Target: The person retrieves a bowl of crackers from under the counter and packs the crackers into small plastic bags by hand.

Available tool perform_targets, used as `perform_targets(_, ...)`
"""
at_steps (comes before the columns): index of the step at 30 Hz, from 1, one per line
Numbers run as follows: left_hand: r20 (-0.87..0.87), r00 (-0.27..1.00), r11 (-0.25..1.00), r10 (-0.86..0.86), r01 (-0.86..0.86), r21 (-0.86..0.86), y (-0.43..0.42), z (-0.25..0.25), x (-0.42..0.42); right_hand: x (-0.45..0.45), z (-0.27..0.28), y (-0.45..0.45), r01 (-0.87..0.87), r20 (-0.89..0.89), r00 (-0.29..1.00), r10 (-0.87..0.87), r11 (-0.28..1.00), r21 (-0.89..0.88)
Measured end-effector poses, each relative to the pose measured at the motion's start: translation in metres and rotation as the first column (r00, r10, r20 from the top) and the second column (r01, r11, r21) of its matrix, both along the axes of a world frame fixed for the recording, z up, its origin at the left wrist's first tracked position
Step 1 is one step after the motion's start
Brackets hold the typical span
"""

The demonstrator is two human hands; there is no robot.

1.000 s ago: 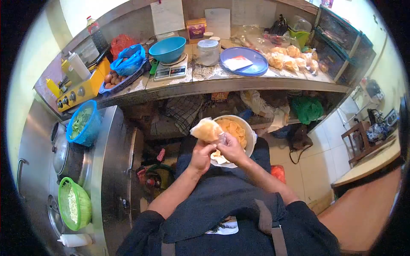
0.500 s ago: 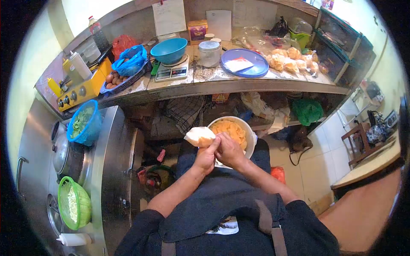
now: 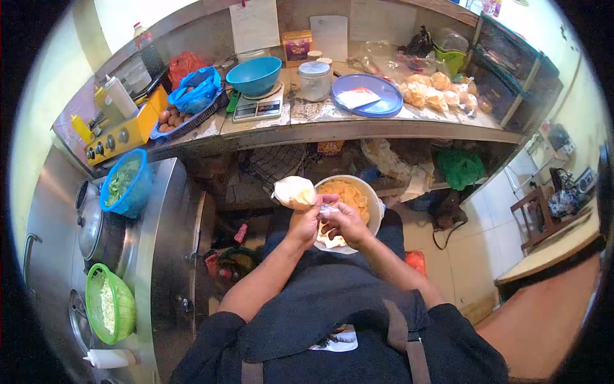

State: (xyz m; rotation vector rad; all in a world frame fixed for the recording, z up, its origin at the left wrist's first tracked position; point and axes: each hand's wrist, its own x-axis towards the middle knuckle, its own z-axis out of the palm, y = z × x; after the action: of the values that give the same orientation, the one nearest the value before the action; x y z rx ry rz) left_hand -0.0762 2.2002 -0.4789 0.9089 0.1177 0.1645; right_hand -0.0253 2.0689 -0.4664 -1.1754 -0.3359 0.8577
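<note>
A small clear plastic bag (image 3: 294,191), bulging with pale orange contents, is held up over my lap. My left hand (image 3: 304,225) is closed around the lower side of the bag, near its gathered neck. The right hand (image 3: 347,224) pinches the twisted plastic neck, its other fingers curled and slightly spread. Just behind and under my hands sits a white tub (image 3: 378,208) on my lap. Thin orange chips (image 3: 350,195) fill much of it, and something whitish shows near its front rim. My hands hide part of the tub.
On the counter ahead are several filled bags (image 3: 441,93), a blue lid (image 3: 384,105), a lidded jar (image 3: 314,82), a kitchen scale (image 3: 259,109) and a blue bowl (image 3: 254,75). A steel stove unit with a pot (image 3: 96,227) and a green basket (image 3: 125,307) stands left.
The bag has shifted slightly left and up and turned. My right hand has changed its hold, with fingers spread more and the twisted neck now visible between the hands.
</note>
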Motion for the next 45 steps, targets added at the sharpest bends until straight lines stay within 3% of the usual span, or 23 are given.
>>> perform_targets(2,0.081,0.995,0.998,-0.059,0.061,-0.019,-0.001,0.011,-0.003,0.003,-0.002,-0.002,0.003,-0.12,0.993,-0.003,1.0,0.0)
perform_targets(6,0.194,0.946,0.963,-0.261,0.269,-0.013,0.009,0.016,-0.005,0.002,0.004,-0.006,0.032,-0.197,0.98,-0.024,0.999,0.038)
perform_targets(12,0.273,0.886,0.922,-0.374,0.388,0.004,0.022,0.017,-0.003,-0.004,0.011,-0.002,0.064,-0.138,0.989,-0.053,0.995,0.075)
perform_targets(17,0.31,0.815,0.854,-0.489,0.519,-0.018,0.038,0.036,-0.008,0.001,0.012,-0.013,-0.178,-0.146,0.969,0.197,0.975,0.136)
perform_targets(21,0.389,0.726,0.823,-0.567,0.504,0.261,0.042,0.035,-0.006,0.002,0.017,-0.028,-0.23,-0.202,0.945,0.257,0.962,0.147)
perform_targets(24,0.337,0.772,0.837,-0.539,0.444,0.32,0.04,0.043,-0.011,0.003,0.004,-0.038,-0.195,-0.278,0.931,0.235,0.967,0.163)
perform_targets(27,0.262,0.855,0.886,-0.447,0.464,-0.004,0.043,0.043,-0.011,0.002,-0.004,-0.044,-0.141,-0.329,0.927,0.18,0.98,0.14)
perform_targets(31,0.206,0.972,0.992,-0.115,0.124,-0.031,0.05,0.04,-0.002,0.0,0.009,-0.044,0.104,-0.412,0.911,-0.02,0.978,0.183)
perform_targets(34,0.005,0.997,0.997,-0.076,0.076,0.033,0.068,0.018,0.0,-0.015,0.077,-0.04,0.129,-0.365,0.931,-0.021,0.953,0.273)
perform_targets(36,-0.077,0.994,0.997,-0.075,0.075,-0.012,0.058,0.017,-0.002,-0.03,0.129,-0.039,0.024,-0.293,0.949,0.116,0.9,0.435)
perform_targets(38,-0.167,0.985,0.999,-0.044,0.045,0.004,0.04,0.017,-0.008,-0.057,0.179,-0.046,-0.167,-0.11,0.958,0.264,0.83,0.533)
perform_targets(40,-0.31,0.951,0.997,0.008,0.016,0.074,0.025,0.029,-0.02,-0.095,0.244,-0.068,-0.463,0.198,0.88,0.432,0.685,0.563)
perform_targets(41,-0.237,0.97,0.998,-0.055,0.049,-0.032,0.026,0.018,-0.019,-0.105,0.252,-0.073,-0.584,0.316,0.802,0.506,0.556,0.591)
perform_targets(43,-0.138,0.984,0.986,-0.114,0.095,-0.134,0.024,0.01,-0.02,-0.173,0.268,-0.069,-0.395,0.367,0.913,0.181,0.623,0.676)
perform_targets(45,-0.189,0.976,0.989,-0.107,0.085,-0.12,0.019,0.015,-0.022,-0.213,0.274,-0.062,-0.139,0.222,0.973,-0.058,0.622,0.77)
